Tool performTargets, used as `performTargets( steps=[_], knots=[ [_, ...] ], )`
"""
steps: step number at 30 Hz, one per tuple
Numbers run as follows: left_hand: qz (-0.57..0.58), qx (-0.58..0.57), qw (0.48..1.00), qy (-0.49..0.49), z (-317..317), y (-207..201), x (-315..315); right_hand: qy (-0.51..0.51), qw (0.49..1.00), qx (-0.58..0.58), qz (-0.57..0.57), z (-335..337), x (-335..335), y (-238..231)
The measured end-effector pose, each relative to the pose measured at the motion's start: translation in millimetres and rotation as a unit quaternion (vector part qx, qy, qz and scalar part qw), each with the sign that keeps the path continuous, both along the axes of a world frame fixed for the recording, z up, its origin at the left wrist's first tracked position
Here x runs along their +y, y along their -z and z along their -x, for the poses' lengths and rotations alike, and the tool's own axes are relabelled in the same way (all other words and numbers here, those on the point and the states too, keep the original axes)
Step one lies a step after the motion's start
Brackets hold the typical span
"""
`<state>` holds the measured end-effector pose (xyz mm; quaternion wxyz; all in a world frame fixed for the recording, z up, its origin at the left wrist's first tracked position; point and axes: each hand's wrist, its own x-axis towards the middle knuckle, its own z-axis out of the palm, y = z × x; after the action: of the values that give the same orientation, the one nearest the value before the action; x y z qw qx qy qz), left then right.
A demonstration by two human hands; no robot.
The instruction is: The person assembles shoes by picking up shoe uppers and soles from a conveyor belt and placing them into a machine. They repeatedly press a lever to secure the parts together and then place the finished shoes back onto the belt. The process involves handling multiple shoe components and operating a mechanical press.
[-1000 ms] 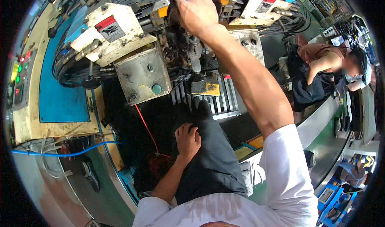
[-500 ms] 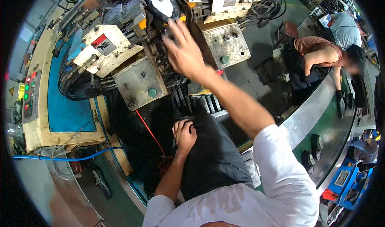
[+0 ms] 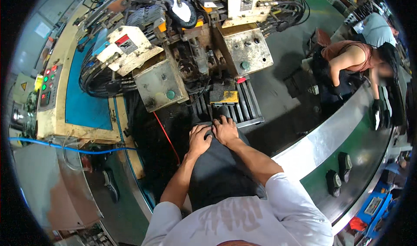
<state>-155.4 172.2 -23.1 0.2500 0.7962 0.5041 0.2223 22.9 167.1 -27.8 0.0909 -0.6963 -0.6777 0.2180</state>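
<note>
Both hands rest on my dark trousers (image 3: 221, 172) at the knee. My left hand (image 3: 200, 141) lies with curved fingers over the cloth, thumb apart, holding nothing. Close beside it, my right hand (image 3: 225, 131) lies on the knee, fingers spread and no object in them. Beyond them stands a grimy machine with two metal control boxes, the left one (image 3: 158, 87) and the right one (image 3: 249, 50), each bearing a green button. In the machine's middle, at the top, sits a black shoe with a white underside (image 3: 182, 12), under a rod.
A yellow-edged pedal block (image 3: 224, 97) lies over a slatted metal grate (image 3: 249, 105) past my knees. At right runs a green conveyor (image 3: 321, 172) carrying black shoes, with a co-worker (image 3: 354, 57) bent over it. A blue hose (image 3: 87, 150) crosses at left; a red cord (image 3: 167, 135) hangs nearby.
My right hand has come back from near the shoe in the machine down to my knee, beside the left hand. The left hand stays on the trousers. The view has shifted slightly.
</note>
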Motion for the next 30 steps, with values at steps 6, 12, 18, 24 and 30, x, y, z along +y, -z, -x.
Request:
performTargets(
  steps=[6, 12, 18, 24, 30],
  knots=[
    [-0.105, 0.009, 0.994, -0.032, 4.3, 28.1, -7.9, -0.064, 0.995, -0.071, -0.01, 7.9, -0.8, 11.1],
    [-0.079, 0.043, 0.995, -0.05, -1.6, 21.2, -9.2, -0.038, 0.996, -0.042, -0.071, 8.2, -3.5, 21.4],
    [-0.082, 0.027, 0.994, -0.068, -1.1, 25.1, -12.4, -0.046, 0.998, -0.032, -0.039, 11.6, 2.7, 7.6],
    [-0.085, 0.022, 0.994, -0.068, 2.1, 26.7, -8.4, -0.073, 0.994, -0.046, -0.064, 15.7, 4.2, 4.2],
    [-0.098, 0.02, 0.991, -0.089, 8.0, 25.7, -13.7, -0.099, 0.989, -0.067, -0.086, 14.9, 2.3, 19.5]
  ],
)
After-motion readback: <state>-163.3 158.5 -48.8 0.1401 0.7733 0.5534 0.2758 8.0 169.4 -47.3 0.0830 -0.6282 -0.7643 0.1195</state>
